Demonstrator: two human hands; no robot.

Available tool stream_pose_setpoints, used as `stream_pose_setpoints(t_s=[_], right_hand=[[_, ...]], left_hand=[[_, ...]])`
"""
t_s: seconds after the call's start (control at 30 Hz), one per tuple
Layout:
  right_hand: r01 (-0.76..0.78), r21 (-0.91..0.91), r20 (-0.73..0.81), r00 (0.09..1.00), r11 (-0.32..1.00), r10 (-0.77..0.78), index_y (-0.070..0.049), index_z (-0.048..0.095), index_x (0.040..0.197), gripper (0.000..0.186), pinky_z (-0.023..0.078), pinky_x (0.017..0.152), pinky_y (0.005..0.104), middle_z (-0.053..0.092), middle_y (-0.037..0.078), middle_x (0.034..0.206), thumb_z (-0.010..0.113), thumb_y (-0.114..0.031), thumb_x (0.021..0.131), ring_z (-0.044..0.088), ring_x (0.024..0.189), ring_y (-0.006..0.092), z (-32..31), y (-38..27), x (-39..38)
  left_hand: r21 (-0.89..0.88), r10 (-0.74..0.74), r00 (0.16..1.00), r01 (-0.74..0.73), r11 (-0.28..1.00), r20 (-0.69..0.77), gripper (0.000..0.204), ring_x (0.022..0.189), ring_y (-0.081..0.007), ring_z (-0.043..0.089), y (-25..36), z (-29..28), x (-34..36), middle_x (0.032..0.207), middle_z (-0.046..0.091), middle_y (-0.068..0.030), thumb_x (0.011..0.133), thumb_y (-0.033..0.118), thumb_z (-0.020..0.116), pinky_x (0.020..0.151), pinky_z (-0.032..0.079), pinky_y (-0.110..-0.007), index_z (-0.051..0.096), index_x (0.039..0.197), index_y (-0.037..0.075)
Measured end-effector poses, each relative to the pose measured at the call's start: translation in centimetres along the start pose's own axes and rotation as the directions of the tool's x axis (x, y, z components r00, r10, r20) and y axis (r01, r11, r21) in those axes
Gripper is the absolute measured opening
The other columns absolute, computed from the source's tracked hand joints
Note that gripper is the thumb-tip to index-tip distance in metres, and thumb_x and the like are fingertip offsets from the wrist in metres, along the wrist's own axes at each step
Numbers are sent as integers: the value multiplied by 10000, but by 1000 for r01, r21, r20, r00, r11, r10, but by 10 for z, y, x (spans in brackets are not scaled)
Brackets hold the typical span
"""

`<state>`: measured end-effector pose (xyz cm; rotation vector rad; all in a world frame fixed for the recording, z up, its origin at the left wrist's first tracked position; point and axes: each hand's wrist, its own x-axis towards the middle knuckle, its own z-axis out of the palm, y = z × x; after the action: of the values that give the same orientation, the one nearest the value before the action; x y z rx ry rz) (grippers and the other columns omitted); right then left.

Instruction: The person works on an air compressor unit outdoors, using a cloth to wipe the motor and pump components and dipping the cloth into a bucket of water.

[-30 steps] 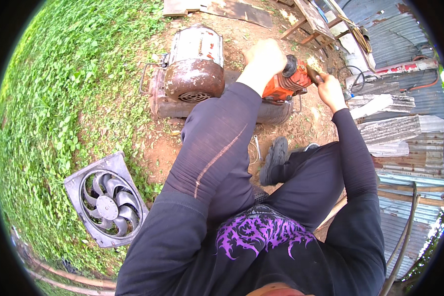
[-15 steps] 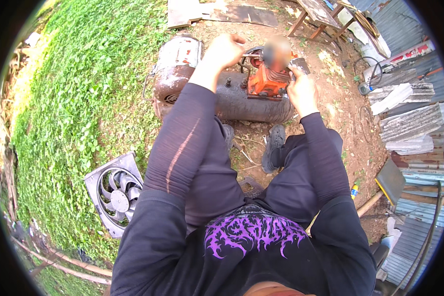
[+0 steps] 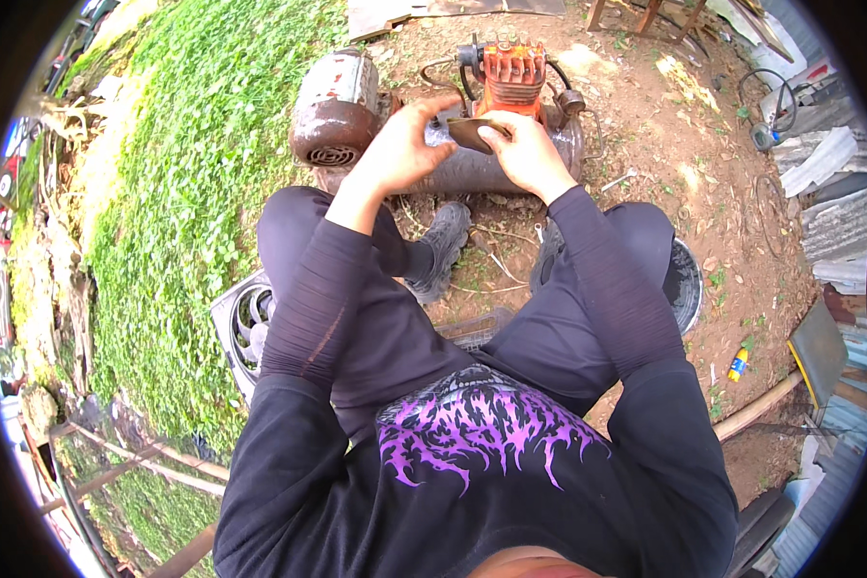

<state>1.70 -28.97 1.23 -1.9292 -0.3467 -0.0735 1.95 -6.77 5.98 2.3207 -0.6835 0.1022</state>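
Note:
In my right hand (image 3: 530, 154) a small, flat, brownish sheet (image 3: 472, 133) is pinched between thumb and fingers; its exact kind is unclear. Just left of it, my left hand (image 3: 400, 149) is open, thumb and fingers apart, with nothing in it. Both hands hover over the dark cylindrical tank (image 3: 462, 175) of an air compressor. Beyond the sheet stands the orange finned pump head (image 3: 513, 79), mounted on the tank. A rusty, paint-worn electric motor (image 3: 335, 108) sits at the tank's left end. Part of the tank is hidden behind my hands.
A wrench (image 3: 620, 181) lies on the dirt right of the tank. Beside my right knee is a dark round basin (image 3: 686, 284). A fan in a frame (image 3: 246, 323) rests on the grass at left. A small yellow bottle (image 3: 738, 365) lies at right.
My hands have drawn back from the pump toward me and closer together, and the flat sheet came along in my right hand. The view has shifted, and my knees are spread wider.

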Motion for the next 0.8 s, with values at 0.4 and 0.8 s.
stream_pose_setpoints(t_s=[0.4, 0.8], right_hand=[[-68, -59, 322, 943, 996, 84, -44, 649, 1281, 393, 499, 968, 356, 688, 90, 1147, 755, -130, 913, 628, 1043, 190, -6, -11, -2], [27, -319, 182, 983, 947, 33, -1, 722, 958, 232, 519, 825, 418, 689, 162, 940, 792, -193, 847, 681, 924, 361, 30, -13, 6]], left_hand=[[-78, -346, 938, 347, 935, 28, 225, 719, -197, 684, -16, 29, -37, 804, 733, -170, 926, 150, 733, 744, 545, -366, 761, 1083, -8], [-155, -488, 873, 483, 862, 9, 240, 719, -283, 721, -45, 39, -84, 767, 714, -171, 891, 270, 790, 702, 542, -404, 774, 973, 45]])
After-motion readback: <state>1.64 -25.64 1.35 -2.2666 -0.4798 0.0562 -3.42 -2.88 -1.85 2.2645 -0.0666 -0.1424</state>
